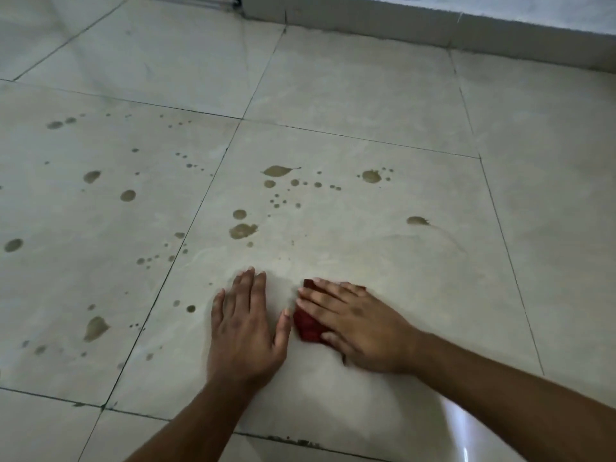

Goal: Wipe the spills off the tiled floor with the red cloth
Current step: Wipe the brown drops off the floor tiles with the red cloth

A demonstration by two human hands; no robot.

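Observation:
My right hand (358,323) lies flat on top of the red cloth (307,325), pressing it onto the pale tiled floor (383,208); only the cloth's left part shows from under the fingers. Just left of it, my left hand (245,323) rests palm down on the same tile, fingers spread, holding nothing, its thumb almost touching the cloth. Several brownish spills dot the floor beyond and to the left: a blot (242,230) straight ahead, a teardrop puddle (277,171), another (371,176), a smeared drop (416,220) at right, and a larger patch (96,327) at the near left.
A grey skirting board and wall (433,25) run along the far right edge of the floor. Dark grout lines cross the tiles. A bright glare patch (463,431) sits on the tile near my right forearm.

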